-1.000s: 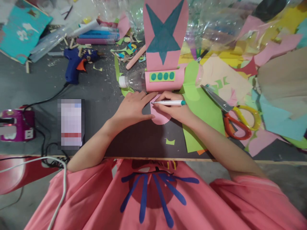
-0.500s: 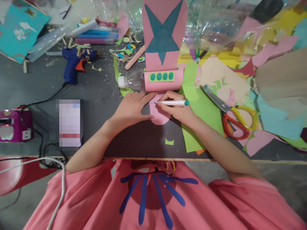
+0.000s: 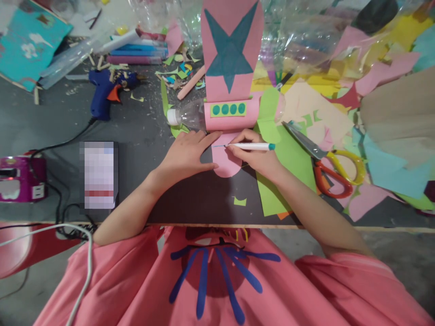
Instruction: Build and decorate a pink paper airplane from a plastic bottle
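In my right hand (image 3: 254, 151) is a white marker pen (image 3: 255, 146) with a teal end, its tip on a pink paper flap (image 3: 227, 168) with a rounded edge. A thin teal line runs across that flap, left of the tip. My left hand (image 3: 190, 151) lies with fingers spread, thumb and forefinger on the flap's left side. The flap adjoins a clear plastic bottle (image 3: 193, 113) wrapped in pink paper, white cap to the left. A green strip with teal dots (image 3: 228, 109) is on the wrap. Beyond it extends a pink flap bearing a teal star (image 3: 231, 50).
Scissors (image 3: 328, 165) with red and yellow handles lie at right on green paper (image 3: 288, 181) and scraps. A blue glue gun (image 3: 105, 90) with a cord lies at left, near a blurred-out phone-shaped object (image 3: 98, 175). Several markers (image 3: 136, 47) and plastic bottles are at the back.
My right hand has moved slightly right with the marker pen, and the teal line on the pink flap is longer. My left hand has stayed in place.
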`<state>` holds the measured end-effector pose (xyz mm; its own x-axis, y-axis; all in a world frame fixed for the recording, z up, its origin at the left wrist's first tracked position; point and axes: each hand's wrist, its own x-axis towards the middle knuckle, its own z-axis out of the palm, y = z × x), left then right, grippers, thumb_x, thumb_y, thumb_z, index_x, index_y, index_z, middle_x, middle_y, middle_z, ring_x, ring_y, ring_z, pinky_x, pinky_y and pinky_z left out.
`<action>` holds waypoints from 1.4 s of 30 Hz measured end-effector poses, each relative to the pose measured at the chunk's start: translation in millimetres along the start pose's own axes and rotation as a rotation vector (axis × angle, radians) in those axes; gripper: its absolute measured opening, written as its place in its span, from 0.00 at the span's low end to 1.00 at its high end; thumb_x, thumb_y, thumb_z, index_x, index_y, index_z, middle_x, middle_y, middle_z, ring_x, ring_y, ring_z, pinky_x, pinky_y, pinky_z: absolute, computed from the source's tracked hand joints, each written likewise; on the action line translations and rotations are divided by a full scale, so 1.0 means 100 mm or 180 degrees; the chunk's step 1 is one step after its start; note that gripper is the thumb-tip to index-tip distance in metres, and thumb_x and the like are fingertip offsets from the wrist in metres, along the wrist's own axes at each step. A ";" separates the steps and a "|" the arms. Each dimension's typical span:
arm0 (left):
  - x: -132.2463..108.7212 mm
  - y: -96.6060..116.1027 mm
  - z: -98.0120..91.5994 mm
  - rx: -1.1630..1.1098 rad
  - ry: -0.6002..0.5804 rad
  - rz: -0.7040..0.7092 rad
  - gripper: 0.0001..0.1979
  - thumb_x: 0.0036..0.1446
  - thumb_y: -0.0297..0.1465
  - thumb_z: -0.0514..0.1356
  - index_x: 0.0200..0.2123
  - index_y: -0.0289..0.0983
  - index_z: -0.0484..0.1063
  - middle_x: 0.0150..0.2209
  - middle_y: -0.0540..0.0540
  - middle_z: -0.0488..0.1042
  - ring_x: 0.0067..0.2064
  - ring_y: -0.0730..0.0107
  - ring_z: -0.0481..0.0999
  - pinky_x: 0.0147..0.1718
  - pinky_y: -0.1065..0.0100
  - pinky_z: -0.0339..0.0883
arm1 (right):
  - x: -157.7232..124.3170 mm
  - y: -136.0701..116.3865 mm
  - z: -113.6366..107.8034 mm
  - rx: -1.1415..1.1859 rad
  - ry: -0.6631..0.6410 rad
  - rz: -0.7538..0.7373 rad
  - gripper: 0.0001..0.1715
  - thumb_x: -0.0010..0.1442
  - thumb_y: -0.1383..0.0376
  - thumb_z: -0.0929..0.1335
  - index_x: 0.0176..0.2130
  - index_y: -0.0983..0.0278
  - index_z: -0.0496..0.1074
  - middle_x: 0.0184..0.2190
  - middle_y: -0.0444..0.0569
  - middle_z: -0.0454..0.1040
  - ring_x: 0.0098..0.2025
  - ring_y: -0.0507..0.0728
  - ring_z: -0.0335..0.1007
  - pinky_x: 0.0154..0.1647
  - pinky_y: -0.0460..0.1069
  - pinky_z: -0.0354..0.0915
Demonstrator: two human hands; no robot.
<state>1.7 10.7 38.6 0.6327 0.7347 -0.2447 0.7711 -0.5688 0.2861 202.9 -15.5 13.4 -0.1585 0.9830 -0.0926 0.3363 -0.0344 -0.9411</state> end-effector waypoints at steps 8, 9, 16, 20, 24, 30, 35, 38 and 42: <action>0.00 -0.02 0.00 0.0002 0.0021 0.0009 0.36 0.55 0.48 0.59 0.63 0.38 0.57 0.47 0.40 0.71 0.47 0.53 0.70 0.45 0.59 0.58 | -0.01 0.03 -0.05 -0.0058 0.0133 -0.0109 0.10 0.54 0.62 0.69 0.25 0.62 0.65 0.23 0.41 0.69 0.29 0.51 0.66 0.34 0.49 0.62; 0.00 -0.02 0.00 0.0001 0.0013 0.0009 0.37 0.55 0.48 0.59 0.63 0.38 0.57 0.47 0.40 0.71 0.47 0.53 0.70 0.45 0.59 0.58 | -0.02 0.02 -0.05 -0.0056 0.0148 -0.0102 0.10 0.54 0.62 0.69 0.25 0.62 0.65 0.23 0.41 0.69 0.28 0.51 0.66 0.34 0.50 0.62; 0.00 0.00 -0.02 -0.0023 -0.0027 -0.0024 0.36 0.55 0.47 0.60 0.63 0.38 0.57 0.47 0.40 0.71 0.48 0.53 0.70 0.47 0.59 0.58 | -0.04 -0.01 -0.08 0.0042 0.0245 0.0006 0.09 0.53 0.63 0.69 0.24 0.61 0.66 0.22 0.42 0.71 0.27 0.51 0.67 0.33 0.50 0.66; 0.00 0.00 -0.01 -0.0046 -0.0016 -0.0019 0.36 0.55 0.47 0.60 0.63 0.38 0.57 0.48 0.40 0.70 0.48 0.53 0.69 0.47 0.59 0.58 | -0.05 -0.01 -0.09 0.0040 0.0342 0.0063 0.08 0.53 0.63 0.69 0.25 0.61 0.67 0.22 0.43 0.72 0.26 0.52 0.69 0.33 0.50 0.67; 0.00 -0.01 0.00 -0.0012 -0.0010 0.0000 0.36 0.56 0.47 0.59 0.63 0.38 0.57 0.48 0.40 0.70 0.48 0.54 0.69 0.46 0.60 0.58 | -0.08 -0.01 -0.11 0.0104 0.0435 0.0167 0.06 0.53 0.65 0.70 0.26 0.61 0.68 0.22 0.43 0.74 0.25 0.52 0.70 0.31 0.49 0.68; 0.00 0.00 -0.01 0.0036 -0.0026 -0.0007 0.35 0.56 0.47 0.59 0.63 0.38 0.57 0.47 0.41 0.71 0.48 0.55 0.69 0.46 0.60 0.57 | -0.10 -0.04 -0.14 -0.0027 0.0554 0.0171 0.07 0.52 0.67 0.70 0.25 0.62 0.69 0.19 0.41 0.73 0.22 0.50 0.69 0.27 0.47 0.67; 0.00 0.00 -0.02 0.0011 -0.0041 -0.0012 0.35 0.56 0.47 0.59 0.63 0.38 0.57 0.48 0.40 0.71 0.48 0.54 0.69 0.46 0.59 0.58 | -0.07 -0.03 -0.15 -0.0254 0.0600 0.0063 0.07 0.51 0.70 0.69 0.24 0.61 0.68 0.17 0.39 0.70 0.19 0.49 0.66 0.28 0.48 0.67; 0.00 0.00 -0.03 -0.0016 -0.0038 -0.0010 0.35 0.56 0.47 0.59 0.63 0.38 0.57 0.48 0.40 0.71 0.48 0.53 0.69 0.47 0.59 0.58 | -0.06 -0.01 -0.15 -0.0308 0.0690 0.0007 0.07 0.50 0.71 0.69 0.24 0.61 0.68 0.17 0.39 0.69 0.19 0.50 0.66 0.29 0.49 0.67; 0.00 0.00 -0.03 -0.0023 -0.0055 -0.0021 0.35 0.56 0.46 0.59 0.63 0.38 0.57 0.49 0.40 0.70 0.49 0.53 0.69 0.47 0.59 0.58 | -0.05 0.02 -0.16 -0.0271 0.0705 0.0024 0.07 0.50 0.69 0.69 0.24 0.60 0.67 0.16 0.40 0.67 0.20 0.52 0.67 0.28 0.51 0.67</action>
<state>1.9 11.9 41.7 0.6288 0.7319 -0.2625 0.7748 -0.5613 0.2910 219.4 -17.7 17.5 0.0486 0.9987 -0.0170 0.4154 -0.0357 -0.9089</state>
